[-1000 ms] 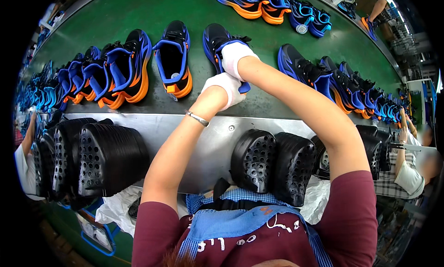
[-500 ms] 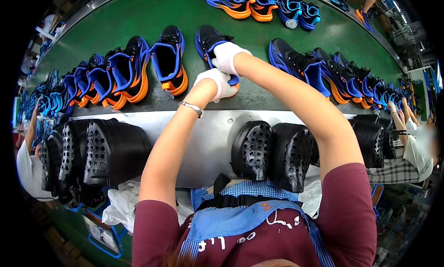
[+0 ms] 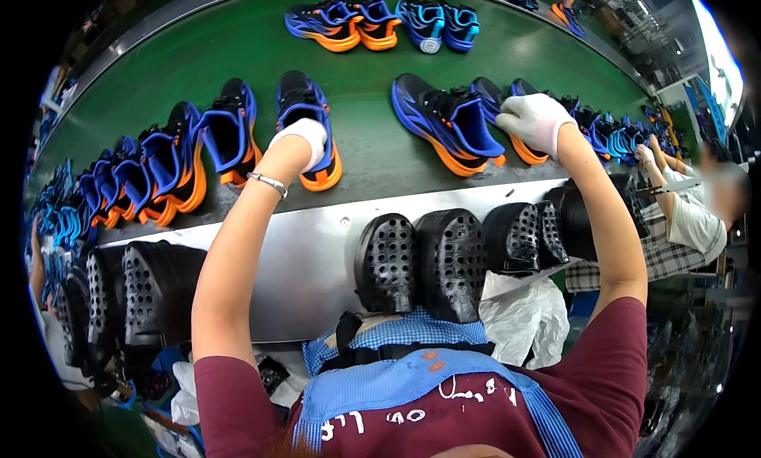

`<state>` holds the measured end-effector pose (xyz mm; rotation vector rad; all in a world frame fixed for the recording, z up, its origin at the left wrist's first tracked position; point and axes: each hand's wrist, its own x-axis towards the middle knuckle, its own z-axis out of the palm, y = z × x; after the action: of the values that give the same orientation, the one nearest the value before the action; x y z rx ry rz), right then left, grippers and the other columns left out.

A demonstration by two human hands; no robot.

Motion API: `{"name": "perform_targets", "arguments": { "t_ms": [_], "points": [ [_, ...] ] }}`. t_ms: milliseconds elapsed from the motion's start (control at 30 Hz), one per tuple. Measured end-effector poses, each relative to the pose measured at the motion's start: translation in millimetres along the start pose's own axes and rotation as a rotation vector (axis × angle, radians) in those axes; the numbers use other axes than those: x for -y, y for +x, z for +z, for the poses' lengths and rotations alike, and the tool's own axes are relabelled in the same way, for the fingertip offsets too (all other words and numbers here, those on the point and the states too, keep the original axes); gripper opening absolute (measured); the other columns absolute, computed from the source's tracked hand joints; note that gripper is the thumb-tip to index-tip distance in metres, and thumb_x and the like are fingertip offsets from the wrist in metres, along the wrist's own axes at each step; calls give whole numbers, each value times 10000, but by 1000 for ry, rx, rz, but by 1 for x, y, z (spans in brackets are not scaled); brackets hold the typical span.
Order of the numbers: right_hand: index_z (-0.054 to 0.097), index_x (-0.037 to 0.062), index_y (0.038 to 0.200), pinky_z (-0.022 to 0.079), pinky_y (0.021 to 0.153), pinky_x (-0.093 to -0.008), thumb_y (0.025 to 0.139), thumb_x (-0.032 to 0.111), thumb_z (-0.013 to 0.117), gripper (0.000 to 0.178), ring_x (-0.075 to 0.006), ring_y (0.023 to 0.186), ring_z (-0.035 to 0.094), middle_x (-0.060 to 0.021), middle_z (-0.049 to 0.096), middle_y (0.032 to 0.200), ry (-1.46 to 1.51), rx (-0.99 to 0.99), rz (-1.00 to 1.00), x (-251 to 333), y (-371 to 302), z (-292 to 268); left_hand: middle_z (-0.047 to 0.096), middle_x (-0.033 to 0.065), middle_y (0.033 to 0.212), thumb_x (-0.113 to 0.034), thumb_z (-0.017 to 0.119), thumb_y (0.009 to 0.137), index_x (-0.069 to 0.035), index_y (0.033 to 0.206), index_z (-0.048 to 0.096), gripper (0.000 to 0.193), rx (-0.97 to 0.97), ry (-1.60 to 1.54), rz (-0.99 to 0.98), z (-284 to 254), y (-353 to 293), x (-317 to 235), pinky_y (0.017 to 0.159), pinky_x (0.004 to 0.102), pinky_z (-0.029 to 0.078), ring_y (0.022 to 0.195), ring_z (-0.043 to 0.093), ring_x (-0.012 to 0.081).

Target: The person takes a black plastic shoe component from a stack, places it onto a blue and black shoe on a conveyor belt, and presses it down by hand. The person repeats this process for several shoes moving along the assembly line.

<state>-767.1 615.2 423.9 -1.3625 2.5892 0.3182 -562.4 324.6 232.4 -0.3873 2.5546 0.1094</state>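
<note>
My left hand, in a white glove, is closed at the collar of a black and blue sneaker with an orange sole. That shoe stands upright on the green table, toe pointing away from me; some of the fingertips are hidden inside its opening. Over to the right, my gloved right hand closes at the collar of another such sneaker, its fingertips partly hidden. Between the hands stands a loosely angled sneaker that neither hand touches.
Rows of sneakers line the green table on both sides. Two more pairs stand farther back. Black perforated shoe lasts lie along the metal ledge in front of me. Another person sits at the far right.
My right hand has left the sneaker it shared with my left and moved right to another one. My left hand stays at the first shoe. The whole view has shifted rightward.
</note>
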Motion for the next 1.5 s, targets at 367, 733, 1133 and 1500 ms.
{"name": "perform_targets", "arguments": {
  "t_ms": [367, 733, 1133, 1500],
  "points": [
    [661, -24, 1161, 524, 892, -406, 786, 454, 663, 607, -376, 1017, 667, -272, 676, 1084, -68, 319, 411, -109, 38, 70, 417, 122, 1519, -215, 257, 1031, -126, 1438, 462, 464, 75, -326, -345, -4, 15, -21, 1122, 318, 354, 1335, 463, 216],
    [666, -61, 959, 523, 829, -399, 788, 421, 682, 512, -345, 903, 688, -250, 697, 953, 194, 169, 122, -12, 71, 83, 596, 200, 1237, -186, 516, 892, -71, 1200, 633, 349, -167, -219, -300, 28, 25, 7, 988, 347, 464, 1088, 588, 292],
    [621, -40, 944, 528, 802, -469, 859, 361, 565, 414, -430, 857, 661, -289, 666, 865, 176, -19, -107, 114, 53, 78, 498, 217, 1431, -230, 527, 868, -38, 1292, 604, 472, -298, 132, -239, 48, 36, 44, 1116, 367, 371, 1281, 515, 317],
    [675, 26, 931, 543, 750, -414, 764, 375, 722, 390, -320, 847, 679, -149, 669, 859, 46, 276, -769, 174, -124, 58, 723, 103, 966, -115, 595, 822, -62, 863, 743, 162, -535, 388, 453, 9, -38, 34, 781, 367, 554, 884, 683, 299]
  ]
}}
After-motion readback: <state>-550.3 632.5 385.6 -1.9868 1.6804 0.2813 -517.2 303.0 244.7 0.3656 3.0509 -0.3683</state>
